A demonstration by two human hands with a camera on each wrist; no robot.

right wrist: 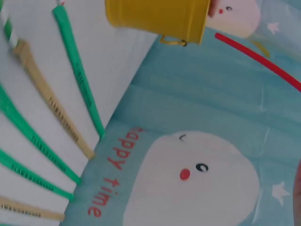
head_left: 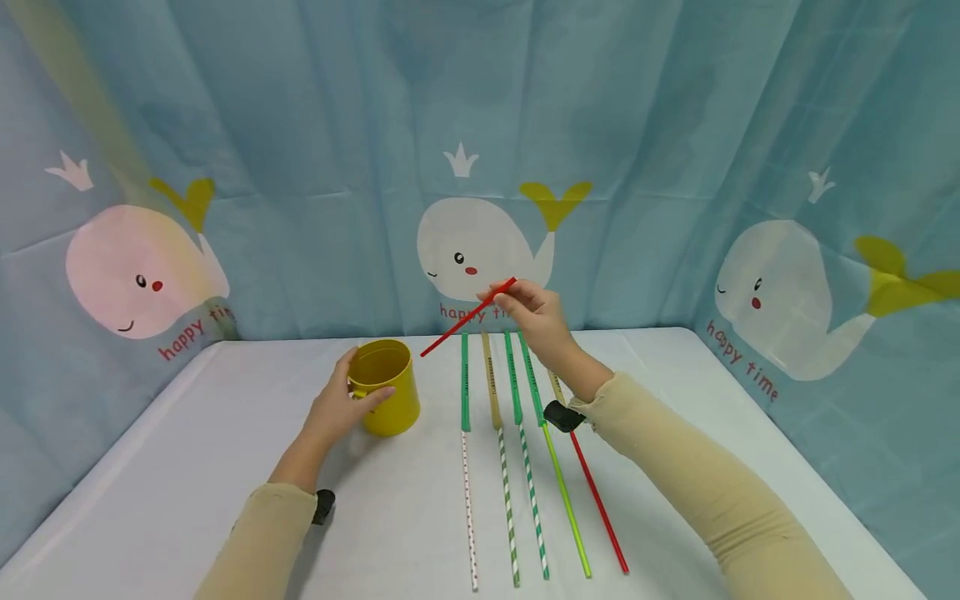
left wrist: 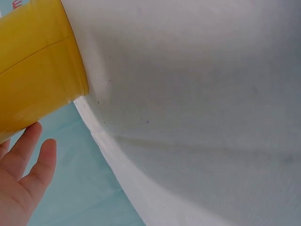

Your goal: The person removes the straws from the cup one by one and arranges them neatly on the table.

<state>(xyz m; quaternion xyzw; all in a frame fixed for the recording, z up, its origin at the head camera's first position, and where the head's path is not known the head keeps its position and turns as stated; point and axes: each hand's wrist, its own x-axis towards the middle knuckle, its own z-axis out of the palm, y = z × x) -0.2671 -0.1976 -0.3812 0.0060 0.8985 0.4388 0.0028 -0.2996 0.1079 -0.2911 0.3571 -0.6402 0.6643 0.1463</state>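
Observation:
On the left half of the table stands a small yellow bucket [head_left: 390, 400], tilted slightly, its open top facing up. My left hand [head_left: 341, 408] holds it by the side, thumb across the front and fingers at the rim; the left wrist view shows some fingers [left wrist: 34, 153] against the bucket wall. Above the table's back edge, my right hand [head_left: 543, 321] pinches a thin red straw [head_left: 465, 318] near its upper end. The straw slants down toward the bucket, its lower tip apart from the rim. Most of the right hand is out of the right wrist view.
Right of the bucket, several straws lie in a row: red-dotted white [head_left: 469, 508], green-striped [head_left: 507, 508], lime [head_left: 566, 500] and red [head_left: 600, 504]. Beyond them lie printed green strips [head_left: 465, 383] and tan strips [head_left: 491, 383]. A blue whale-print curtain [head_left: 337, 167] borders the white table [head_left: 187, 467].

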